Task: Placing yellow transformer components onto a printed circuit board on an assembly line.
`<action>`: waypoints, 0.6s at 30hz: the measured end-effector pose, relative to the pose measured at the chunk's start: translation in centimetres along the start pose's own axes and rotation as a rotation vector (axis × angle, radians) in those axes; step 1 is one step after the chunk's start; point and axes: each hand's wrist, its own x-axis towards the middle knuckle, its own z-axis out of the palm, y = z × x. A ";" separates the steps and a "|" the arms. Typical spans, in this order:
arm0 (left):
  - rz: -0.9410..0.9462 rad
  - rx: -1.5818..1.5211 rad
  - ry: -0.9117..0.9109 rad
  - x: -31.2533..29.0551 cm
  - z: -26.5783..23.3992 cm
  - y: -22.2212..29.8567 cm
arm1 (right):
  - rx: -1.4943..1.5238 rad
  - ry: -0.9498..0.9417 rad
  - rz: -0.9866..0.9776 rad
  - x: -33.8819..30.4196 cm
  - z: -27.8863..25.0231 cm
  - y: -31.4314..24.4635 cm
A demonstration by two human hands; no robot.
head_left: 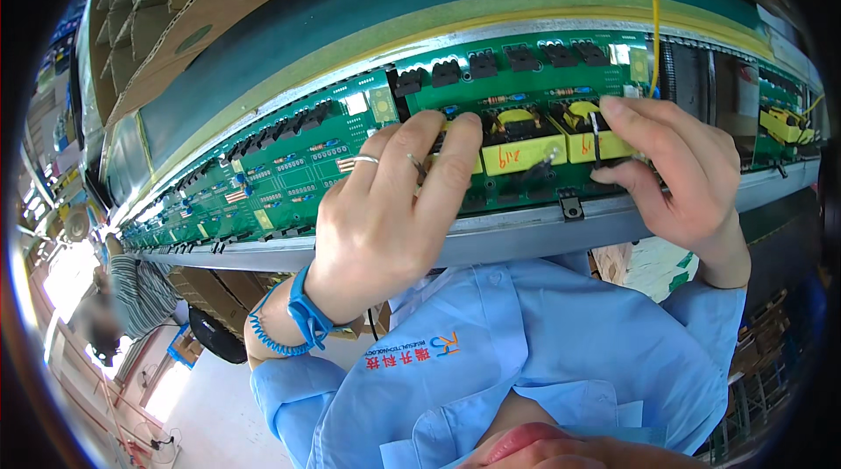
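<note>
A green circuit board [517, 88] lies in a long rail, carrying a row of yellow-wrapped transformers. My left hand [385, 193], with rings and a blue wrist strap, curls its fingers over the leftmost transformer [476, 164], mostly covering it; its thumb is hidden. The middle transformer [524, 155], marked in red, sits untouched between my hands. At the right end, my right hand [679, 167] has thumb and index finger closed around the edge of another transformer [583, 150]. A yellow wire [655, 35] stands up behind that hand.
To the left, another green board [289, 176] fills the rail; a further one with a yellow transformer [786, 127] is at the far right. The metal rail [499, 244] runs along the near side. A cardboard divider box [131, 22] stands back left. A person in stripes [140, 294] is beyond.
</note>
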 end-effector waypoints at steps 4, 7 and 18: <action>-0.041 -0.059 -0.019 0.2 -0.6 0.4 | -0.074 0.007 -0.001 0.1 -0.2 -0.6; -0.062 -0.112 0.026 0.2 -0.3 0.4 | -0.103 -0.012 0.050 0.5 -0.5 -1.4; -0.194 -0.166 0.132 0.2 0.2 1.6 | 0.036 -0.021 0.287 2.5 1.7 -3.1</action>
